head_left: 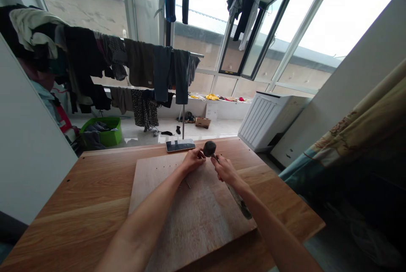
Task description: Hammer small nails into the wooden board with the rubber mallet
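My right hand (226, 169) is wrapped around a hammer, high on its handle. The dark, rounded hammer head (209, 148) is raised above the far part of a wooden board (190, 225). Behind my wrist the handle's worn lower end (241, 207) shows. Just left of the head, my left hand (194, 158) has its fingers pinched together near the board; what they hold is too small to make out. A thin nail (188, 184) lies loose on the board nearby. Several small dark dots (164, 167) form a row along the board's far side.
The board rests on a wooden table (63, 204). A phone (180, 146) lies at the table's far edge. Beyond are a drying rack with clothes (139, 62), a green basket (111, 136) and a white washing machine (263, 117). A curtain (358, 124) hangs at right.
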Demonstrator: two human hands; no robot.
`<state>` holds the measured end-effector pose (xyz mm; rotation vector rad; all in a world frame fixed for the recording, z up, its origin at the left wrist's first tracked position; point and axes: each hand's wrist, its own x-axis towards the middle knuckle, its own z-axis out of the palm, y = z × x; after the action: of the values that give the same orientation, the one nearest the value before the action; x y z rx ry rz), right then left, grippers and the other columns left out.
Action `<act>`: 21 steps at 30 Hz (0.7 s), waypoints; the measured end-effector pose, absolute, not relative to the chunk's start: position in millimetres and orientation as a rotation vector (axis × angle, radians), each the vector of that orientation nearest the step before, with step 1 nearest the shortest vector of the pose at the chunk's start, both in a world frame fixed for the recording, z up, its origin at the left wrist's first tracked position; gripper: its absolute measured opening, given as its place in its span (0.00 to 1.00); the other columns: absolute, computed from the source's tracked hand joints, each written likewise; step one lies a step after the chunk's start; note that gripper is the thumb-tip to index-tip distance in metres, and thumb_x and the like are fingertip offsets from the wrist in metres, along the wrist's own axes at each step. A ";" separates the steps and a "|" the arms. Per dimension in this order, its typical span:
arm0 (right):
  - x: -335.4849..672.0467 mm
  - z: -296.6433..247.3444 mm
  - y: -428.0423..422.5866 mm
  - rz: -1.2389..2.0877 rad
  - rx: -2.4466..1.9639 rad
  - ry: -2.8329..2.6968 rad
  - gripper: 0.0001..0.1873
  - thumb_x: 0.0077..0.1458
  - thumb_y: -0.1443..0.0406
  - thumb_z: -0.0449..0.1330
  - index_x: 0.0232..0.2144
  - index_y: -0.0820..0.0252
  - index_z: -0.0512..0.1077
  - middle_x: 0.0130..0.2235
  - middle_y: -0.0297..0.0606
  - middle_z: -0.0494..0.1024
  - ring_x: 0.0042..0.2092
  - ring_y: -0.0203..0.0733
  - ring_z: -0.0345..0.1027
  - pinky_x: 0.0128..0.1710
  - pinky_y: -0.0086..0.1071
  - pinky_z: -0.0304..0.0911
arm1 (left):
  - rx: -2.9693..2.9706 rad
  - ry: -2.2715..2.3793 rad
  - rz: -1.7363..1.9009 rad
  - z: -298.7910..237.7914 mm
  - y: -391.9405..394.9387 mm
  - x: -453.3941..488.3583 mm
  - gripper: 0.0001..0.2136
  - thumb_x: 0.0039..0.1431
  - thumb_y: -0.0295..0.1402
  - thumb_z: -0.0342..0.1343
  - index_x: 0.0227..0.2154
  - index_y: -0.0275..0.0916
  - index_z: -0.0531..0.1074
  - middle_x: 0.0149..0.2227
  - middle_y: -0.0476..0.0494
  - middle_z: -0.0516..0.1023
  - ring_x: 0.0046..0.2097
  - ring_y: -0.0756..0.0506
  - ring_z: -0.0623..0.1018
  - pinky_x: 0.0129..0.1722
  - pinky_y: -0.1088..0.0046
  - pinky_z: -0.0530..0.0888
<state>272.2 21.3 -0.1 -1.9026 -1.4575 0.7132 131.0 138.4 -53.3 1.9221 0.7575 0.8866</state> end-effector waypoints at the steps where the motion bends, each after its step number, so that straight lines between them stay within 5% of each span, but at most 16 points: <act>1: 273.9 -0.5 21.5 0.701 -1.914 -1.450 0.16 0.67 0.53 0.49 0.38 0.57 0.67 0.19 0.27 0.66 0.15 0.33 0.63 0.14 0.24 0.54 | 1.915 0.753 0.871 -52.8 139.3 130.5 0.15 0.47 0.25 0.63 0.40 0.35 0.74 0.35 0.46 0.80 0.32 0.50 0.76 0.34 0.76 0.73; 5: 282.7 -6.3 21.7 0.663 -1.993 -1.435 0.16 0.68 0.55 0.45 0.38 0.58 0.67 0.21 0.29 0.68 0.16 0.34 0.64 0.15 0.25 0.55 | 1.882 0.753 0.796 -43.3 147.2 124.9 0.23 0.43 0.33 0.69 0.44 0.34 0.73 0.42 0.38 0.79 0.34 0.48 0.77 0.32 0.74 0.74; 8: 287.5 -13.6 20.2 0.636 -2.076 -1.458 0.15 0.68 0.56 0.47 0.36 0.59 0.68 0.24 0.32 0.71 0.18 0.34 0.66 0.19 0.26 0.56 | 1.965 0.805 0.651 -26.0 154.7 112.8 0.18 0.50 0.39 0.64 0.42 0.34 0.74 0.40 0.39 0.78 0.37 0.47 0.77 0.33 0.74 0.73; 13: 288.8 -19.8 17.5 0.518 -2.177 -1.513 0.15 0.69 0.59 0.47 0.39 0.60 0.70 0.35 0.44 0.78 0.34 0.42 0.74 0.32 0.29 0.59 | 2.202 0.763 0.266 6.0 152.3 80.8 0.07 0.40 0.31 0.66 0.23 0.38 0.75 0.23 0.52 0.74 0.26 0.50 0.71 0.25 0.77 0.65; 21: 290.7 -21.4 18.7 0.426 -2.254 -1.609 0.18 0.70 0.59 0.45 0.44 0.62 0.71 0.42 0.51 0.80 0.45 0.49 0.74 0.39 0.31 0.56 | 2.520 0.815 0.044 20.3 112.6 50.8 0.06 0.43 0.29 0.61 0.18 0.40 0.69 0.19 0.52 0.68 0.23 0.49 0.66 0.23 0.74 0.60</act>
<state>290.7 18.7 -21.4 -2.2537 -1.6087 0.4255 50.8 112.6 20.3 2.5203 0.8151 0.0444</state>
